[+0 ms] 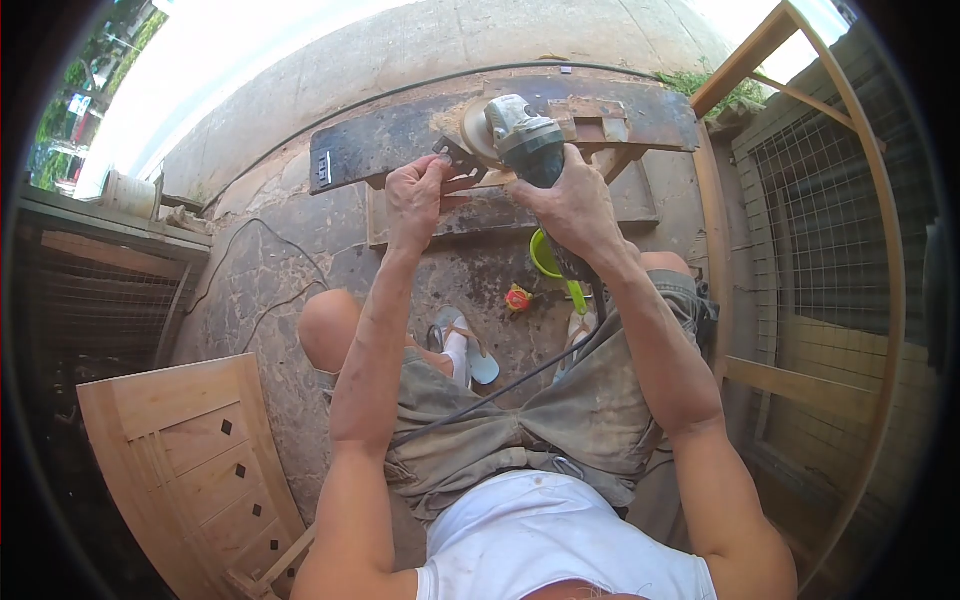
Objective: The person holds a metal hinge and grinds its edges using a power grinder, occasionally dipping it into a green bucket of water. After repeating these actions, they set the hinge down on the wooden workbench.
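Note:
An angle grinder (532, 150) with a grey metal head and dark body is in my right hand (578, 205), fingers wrapped round its lower end. Its round tan disc (478, 130) faces left, over the dark wooden bench (375, 135). With closed fingers, my left hand (413, 200) pinches a small dark flat piece with cut-out edges (462, 160), held right at the disc. From the grinder a black cord (480, 403) runs down across my lap.
A lime-green container (544, 255) and a red-and-yellow object (517, 298) are on the ground between my feet. A panelled wooden door (190, 450) leans at the lower left. Wooden frames with wire mesh (820, 200) stand on the right. Another cable (290, 240) trails on the left.

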Demonstrator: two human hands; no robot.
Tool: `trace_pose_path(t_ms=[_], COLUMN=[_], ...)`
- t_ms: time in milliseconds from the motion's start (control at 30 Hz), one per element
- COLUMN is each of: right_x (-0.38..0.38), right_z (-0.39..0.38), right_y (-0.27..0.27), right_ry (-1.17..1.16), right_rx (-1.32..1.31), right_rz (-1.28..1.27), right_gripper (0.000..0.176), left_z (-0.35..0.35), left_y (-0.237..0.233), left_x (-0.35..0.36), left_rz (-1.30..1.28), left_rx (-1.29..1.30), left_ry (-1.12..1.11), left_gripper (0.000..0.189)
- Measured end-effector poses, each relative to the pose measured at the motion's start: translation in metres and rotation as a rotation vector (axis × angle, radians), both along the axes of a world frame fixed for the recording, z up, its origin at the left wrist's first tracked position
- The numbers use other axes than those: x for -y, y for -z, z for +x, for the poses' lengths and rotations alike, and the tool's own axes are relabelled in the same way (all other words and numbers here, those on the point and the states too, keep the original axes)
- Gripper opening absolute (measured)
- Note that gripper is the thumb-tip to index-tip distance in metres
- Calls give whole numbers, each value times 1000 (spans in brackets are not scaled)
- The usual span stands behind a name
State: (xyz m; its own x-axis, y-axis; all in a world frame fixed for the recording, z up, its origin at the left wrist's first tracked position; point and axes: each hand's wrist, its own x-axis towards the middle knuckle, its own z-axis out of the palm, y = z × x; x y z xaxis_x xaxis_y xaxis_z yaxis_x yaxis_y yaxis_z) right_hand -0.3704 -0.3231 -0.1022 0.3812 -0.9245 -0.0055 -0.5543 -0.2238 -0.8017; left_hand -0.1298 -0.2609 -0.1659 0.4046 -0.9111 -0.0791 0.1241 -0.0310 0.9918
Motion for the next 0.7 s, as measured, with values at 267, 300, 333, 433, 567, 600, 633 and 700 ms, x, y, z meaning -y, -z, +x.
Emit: trace_pose_path(t_ms=[267,300,333,433,567,600,633,700], right_x=[-4,-5,-5,-4,-5,-5,-5,-5], right_z=[6,7,7,8,8,8,8,8], right_y=[-4,-3,-2,-1,-1,-1,-1,-2], right_ry=[-4,-6,-6,-10,-15,-15,-17,-21], right_rx=[-2,-5,-9,-17,-27,-30,-28,-23], right_rz=[72,71,69,66,73,75,81,91], right_gripper=[71,72,71,71,70,70,71,72], left_z=[-11,-12,-12,-12,-10,-9,-9,-8], left_y=[-4,-5,-5,-8,-7,-7,-6,-10], left_x=[-2,-3,-3,-4,-3,-2,-3,-3], left_rz=[-19,-21,-26,-41,-65,-74,-77,-85], left_rx=[19,17,20,25,3,-5,-2,4], left_ry=[31,27,30,31,13,7,-1,-16], left_gripper=[32,32,32,32,33,33,33,33])
